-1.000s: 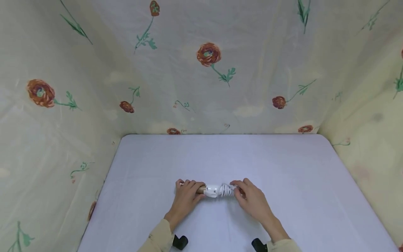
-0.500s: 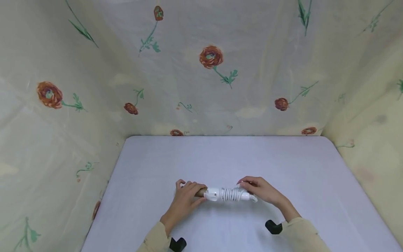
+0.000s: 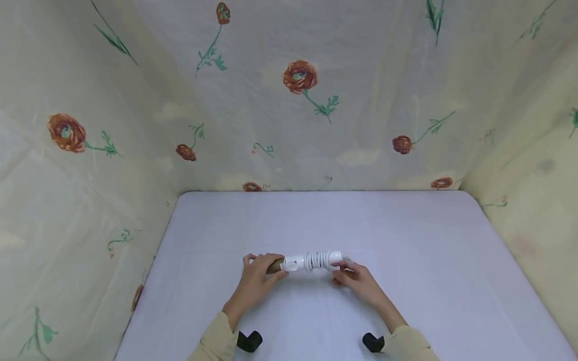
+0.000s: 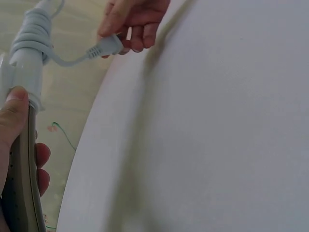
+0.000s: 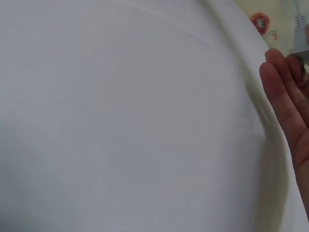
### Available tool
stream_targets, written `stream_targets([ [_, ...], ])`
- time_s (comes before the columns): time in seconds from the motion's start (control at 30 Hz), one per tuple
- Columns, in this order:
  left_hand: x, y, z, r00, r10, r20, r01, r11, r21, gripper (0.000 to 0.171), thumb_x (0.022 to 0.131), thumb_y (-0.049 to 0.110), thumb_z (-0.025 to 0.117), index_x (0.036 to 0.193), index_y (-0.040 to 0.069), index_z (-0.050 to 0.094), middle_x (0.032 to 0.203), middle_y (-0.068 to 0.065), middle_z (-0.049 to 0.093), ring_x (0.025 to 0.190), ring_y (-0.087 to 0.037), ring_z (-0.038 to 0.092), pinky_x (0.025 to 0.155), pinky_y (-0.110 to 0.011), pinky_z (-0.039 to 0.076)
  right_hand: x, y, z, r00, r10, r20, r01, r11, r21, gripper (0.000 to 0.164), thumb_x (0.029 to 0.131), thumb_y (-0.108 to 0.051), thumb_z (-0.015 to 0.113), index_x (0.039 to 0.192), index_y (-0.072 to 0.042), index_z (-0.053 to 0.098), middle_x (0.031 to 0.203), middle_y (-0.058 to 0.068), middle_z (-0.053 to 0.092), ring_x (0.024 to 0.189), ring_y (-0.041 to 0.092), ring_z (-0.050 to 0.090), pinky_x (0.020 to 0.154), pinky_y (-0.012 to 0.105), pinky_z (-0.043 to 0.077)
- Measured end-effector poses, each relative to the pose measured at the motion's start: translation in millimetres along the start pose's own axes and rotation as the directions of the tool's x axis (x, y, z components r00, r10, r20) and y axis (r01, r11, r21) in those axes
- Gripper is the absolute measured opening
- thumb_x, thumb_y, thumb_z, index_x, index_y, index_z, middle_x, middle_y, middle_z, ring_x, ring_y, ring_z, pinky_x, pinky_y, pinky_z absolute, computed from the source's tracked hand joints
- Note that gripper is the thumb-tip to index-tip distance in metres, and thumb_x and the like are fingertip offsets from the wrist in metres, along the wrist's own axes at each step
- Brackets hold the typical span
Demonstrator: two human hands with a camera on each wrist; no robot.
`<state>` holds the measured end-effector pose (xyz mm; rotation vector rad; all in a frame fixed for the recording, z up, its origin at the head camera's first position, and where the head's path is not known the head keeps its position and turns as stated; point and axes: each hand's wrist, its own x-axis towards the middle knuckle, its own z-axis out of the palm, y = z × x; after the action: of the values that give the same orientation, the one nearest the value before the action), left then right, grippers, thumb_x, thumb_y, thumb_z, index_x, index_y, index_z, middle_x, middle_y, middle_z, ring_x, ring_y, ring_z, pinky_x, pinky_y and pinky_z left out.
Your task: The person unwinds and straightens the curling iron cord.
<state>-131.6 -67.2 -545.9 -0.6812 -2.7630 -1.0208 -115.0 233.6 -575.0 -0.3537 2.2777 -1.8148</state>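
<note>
A hair iron with a white handle (image 3: 293, 263) and a brown front part (image 4: 21, 164) lies crosswise between the hands, above the white table. Its white cord (image 3: 317, 260) is wound in several turns around the handle. My left hand (image 3: 255, 276) grips the brown part, thumb along the near side by the handle's edge. At the other end, my right hand (image 3: 358, 283) pinches the cord's plug (image 4: 111, 44) between thumb and fingers. A short length of cord runs from the coil to that plug. In the right wrist view, only part of the right hand (image 5: 289, 106) shows.
The white table (image 3: 406, 235) has rounded far corners. Flower-patterned cloth (image 3: 352, 125) hangs behind it and at both sides. Black camera mounts, one (image 3: 250, 342) by the left sleeve and one (image 3: 373, 343) by the right, sit at the wrists.
My right hand has gone from the coil's right end, over the far side, round to the near side with the plug. The hair iron has shifted slightly up and left, still in my left hand.
</note>
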Motion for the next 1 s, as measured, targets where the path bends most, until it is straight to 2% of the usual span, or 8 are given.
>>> stream_targets([
  [0.2, 8.8, 2.8, -3.9, 0.999, -0.004, -0.049, 0.006, 0.999, 0.039, 0.04, 0.082, 0.041, 0.07, 0.116, 0.023, 0.061, 0.109, 0.008, 0.068, 0.094, -0.011, 0.059, 0.095, -0.044, 0.025, -5.3, 0.0, 18.7, 0.991, 0.058, -0.118, -0.073, 0.99, -0.124, 0.03, 0.089, -0.024, 0.067, 0.112, -0.006, 0.06, 0.103, 0.012, 0.066, 0.091, 0.007, 0.066, 0.08, 0.021, 0.052],
  [0.37, 14.2, 6.6, -4.2, 0.997, 0.019, -0.078, -0.012, 0.996, 0.087, 0.04, 0.081, 0.041, 0.07, 0.116, 0.022, 0.062, 0.108, 0.007, 0.068, 0.089, -0.012, 0.058, 0.093, -0.046, 0.027, -9.9, 2.5, 30.9, 0.994, -0.032, -0.106, 0.008, 0.976, -0.219, 0.018, 0.089, -0.012, 0.065, 0.106, -0.007, 0.058, 0.104, 0.01, 0.066, 0.095, 0.011, 0.065, 0.083, 0.022, 0.052],
  [0.5, 17.4, 8.6, -4.6, 0.996, 0.029, -0.08, -0.021, 0.995, 0.099, 0.039, 0.081, 0.042, 0.07, 0.115, 0.023, 0.062, 0.106, 0.007, 0.068, 0.088, -0.011, 0.057, 0.094, -0.047, 0.026, -10.6, 0.9, 39.8, 0.988, -0.12, -0.099, 0.087, 0.955, -0.284, 0.018, 0.086, 0.0, 0.064, 0.099, -0.008, 0.056, 0.112, 0.009, 0.06, 0.098, 0.015, 0.061, 0.081, 0.022, 0.052],
  [0.6, 19.1, 10.4, -5.2, 0.996, 0.034, -0.078, -0.026, 0.995, 0.101, 0.038, 0.081, 0.042, 0.07, 0.113, 0.024, 0.063, 0.103, 0.007, 0.069, 0.087, -0.011, 0.057, 0.095, -0.048, 0.025, -11.3, -3.3, 44.8, 0.983, -0.162, -0.091, 0.124, 0.936, -0.329, 0.029, 0.083, 0.004, 0.064, 0.108, -0.008, 0.055, 0.113, 0.009, 0.057, 0.094, 0.014, 0.059, 0.077, 0.023, 0.052],
  [0.73, 21.1, 12.6, -6.0, 0.996, 0.025, -0.082, -0.015, 0.993, 0.119, 0.038, 0.08, 0.042, 0.071, 0.112, 0.023, 0.064, 0.101, 0.006, 0.069, 0.086, -0.012, 0.057, 0.094, -0.049, 0.026, -14.9, -10.3, 50.5, 0.98, -0.186, -0.067, 0.14, 0.892, -0.431, 0.058, 0.084, 0.002, 0.064, 0.135, -0.017, 0.045, 0.117, 0.003, 0.06, 0.09, 0.009, 0.059, 0.075, 0.022, 0.05],
  [0.87, 22.8, 12.8, -7.2, 0.997, -0.002, -0.079, 0.013, 0.991, 0.134, 0.039, 0.08, 0.042, 0.07, 0.112, 0.022, 0.064, 0.102, 0.005, 0.069, 0.089, -0.014, 0.058, 0.095, -0.048, 0.031, -18.1, -17.5, 57.1, 0.977, -0.204, -0.066, 0.142, 0.844, -0.518, 0.064, 0.086, 0.001, 0.061, 0.143, -0.022, 0.039, 0.117, -0.001, 0.064, 0.095, 0.011, 0.062, 0.08, 0.026, 0.051],
  [0.93, 23.1, 12.2, -6.7, 0.998, -0.009, -0.068, 0.02, 0.988, 0.15, 0.039, 0.08, 0.043, 0.07, 0.112, 0.022, 0.064, 0.102, 0.005, 0.069, 0.09, -0.014, 0.059, 0.095, -0.046, 0.034, -20.3, -20.8, 60.1, 0.977, -0.195, -0.083, 0.124, 0.843, -0.524, 0.062, 0.086, 0.003, 0.06, 0.141, -0.02, 0.042, 0.114, -0.001, 0.065, 0.102, 0.015, 0.062, 0.086, 0.031, 0.05],
  [1.0, 23.2, 12.2, -6.3, 0.998, -0.008, -0.058, 0.017, 0.985, 0.171, 0.039, 0.081, 0.044, 0.068, 0.113, 0.022, 0.064, 0.102, 0.006, 0.069, 0.091, -0.014, 0.06, 0.095, -0.046, 0.037, -22.2, -24.3, 61.9, 0.982, -0.165, -0.092, 0.097, 0.858, -0.504, 0.061, 0.084, 0.006, 0.059, 0.139, -0.018, 0.044, 0.109, 0.0, 0.066, 0.105, 0.017, 0.062, 0.091, 0.036, 0.049],
])
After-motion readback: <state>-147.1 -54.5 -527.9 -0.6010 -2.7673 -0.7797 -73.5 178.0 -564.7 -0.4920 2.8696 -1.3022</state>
